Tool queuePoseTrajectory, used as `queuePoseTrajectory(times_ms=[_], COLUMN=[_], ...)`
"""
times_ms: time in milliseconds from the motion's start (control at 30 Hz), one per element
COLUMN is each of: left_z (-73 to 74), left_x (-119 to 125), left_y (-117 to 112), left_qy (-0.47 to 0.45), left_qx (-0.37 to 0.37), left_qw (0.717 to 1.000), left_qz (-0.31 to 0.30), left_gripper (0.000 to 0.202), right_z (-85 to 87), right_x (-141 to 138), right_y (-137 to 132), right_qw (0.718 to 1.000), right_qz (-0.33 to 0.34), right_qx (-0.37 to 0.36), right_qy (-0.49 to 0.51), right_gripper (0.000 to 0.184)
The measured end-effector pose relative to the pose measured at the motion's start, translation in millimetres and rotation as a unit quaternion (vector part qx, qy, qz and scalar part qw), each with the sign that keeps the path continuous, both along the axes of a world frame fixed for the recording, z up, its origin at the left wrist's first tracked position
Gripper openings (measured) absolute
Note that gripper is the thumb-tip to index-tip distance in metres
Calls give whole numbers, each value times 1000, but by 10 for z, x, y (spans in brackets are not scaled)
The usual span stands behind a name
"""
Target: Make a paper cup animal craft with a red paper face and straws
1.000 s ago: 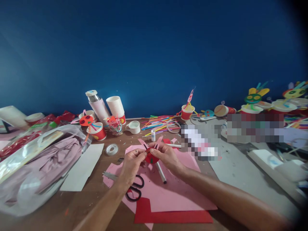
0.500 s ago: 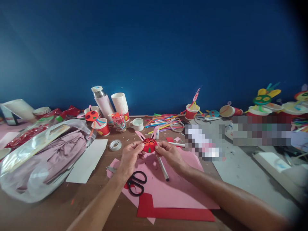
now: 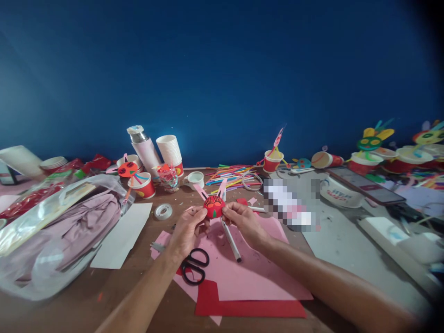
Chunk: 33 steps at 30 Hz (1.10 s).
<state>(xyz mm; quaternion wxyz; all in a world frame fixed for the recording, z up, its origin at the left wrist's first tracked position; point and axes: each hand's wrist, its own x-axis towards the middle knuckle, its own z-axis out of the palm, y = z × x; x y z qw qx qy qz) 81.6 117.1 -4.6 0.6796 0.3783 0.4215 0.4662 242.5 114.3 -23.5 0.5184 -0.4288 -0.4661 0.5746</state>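
A small red paper face with two pink ears (image 3: 214, 205) is held upright above the table between both hands. My left hand (image 3: 187, 229) pinches its left edge. Its right edge is pinched by my right hand (image 3: 243, 222). Under the hands lie a pink paper sheet (image 3: 249, 268) over a red sheet (image 3: 249, 307). A white marker pen (image 3: 231, 240) rests on the pink sheet just below the face. Black-handled scissors (image 3: 194, 268) lie beneath my left wrist.
A tape roll (image 3: 163, 211), white paper (image 3: 121, 236) and a clear bag with fabric (image 3: 58, 231) lie left. A thermos (image 3: 144, 148), stacked cups (image 3: 169, 152), a decorated red cup (image 3: 142, 185), coloured straws (image 3: 232, 175) and finished cup crafts (image 3: 371, 148) line the blue wall. A phone (image 3: 366, 185) lies right.
Both hands have lifted the red face off the pink sheet and turned it upright, so its drawn front now shows. The view shifted slightly.
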Motion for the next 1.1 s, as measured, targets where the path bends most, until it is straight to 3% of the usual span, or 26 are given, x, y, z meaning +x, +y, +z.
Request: queuePoseTrajectory(times_ms=[367,633,733,867,1100], left_z=[-44,175,132,31,-42], left_x=[-18,-331,-315,-151,-20], left_y=[40,72,-9,-120,-160], left_qy=[-26,6,40,47,96], left_qx=[12,73,62,37,42], left_qw=[999,991,994,998,994], left_qz=[28,111,75,-17,25], left_gripper=[25,20,25,32,21], right_z=[36,45,39,17,55], right_x=[6,6,-13,-33,-21], right_y=[-17,-58,-77,-99,-130], right_qw=[1000,1000,999,999,1000], right_qz=[1,-2,1,6,17], right_qx=[0,23,30,26,10], right_qy=[16,-10,-25,-24,-19], right_gripper=[27,26,24,22,21])
